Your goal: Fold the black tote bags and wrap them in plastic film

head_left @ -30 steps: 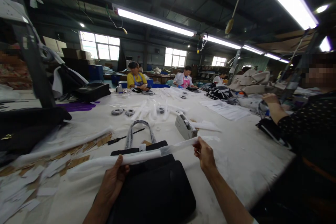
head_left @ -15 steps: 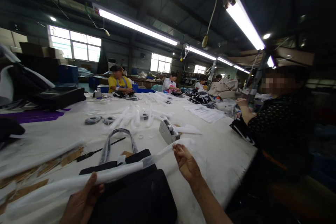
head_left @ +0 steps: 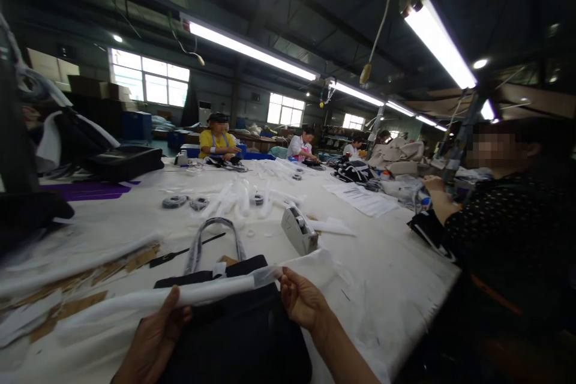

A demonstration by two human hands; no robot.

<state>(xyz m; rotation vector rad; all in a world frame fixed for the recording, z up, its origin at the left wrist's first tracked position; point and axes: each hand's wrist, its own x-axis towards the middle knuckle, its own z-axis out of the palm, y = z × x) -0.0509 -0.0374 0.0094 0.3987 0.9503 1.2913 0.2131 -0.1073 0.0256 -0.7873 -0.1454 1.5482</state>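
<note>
A long white foam strip stretches across a black bag that lies on the white table right in front of me. My left hand pinches the strip near its left part, thumb on top. My right hand grips the strip near its right end, fingers curled round it. The bag's wrapped handle loops up behind the strip. A grey tape dispenser stands just beyond my right hand.
Black scissors, tape rolls and more white strips lie on the table. Cardboard scraps sit at the left. A person in dark clothes works at the right edge. Others sit at the far end.
My right hand has slid leftward along the strip toward my left hand, so the span between them is shorter. The camera view swung right, then partly back.
</note>
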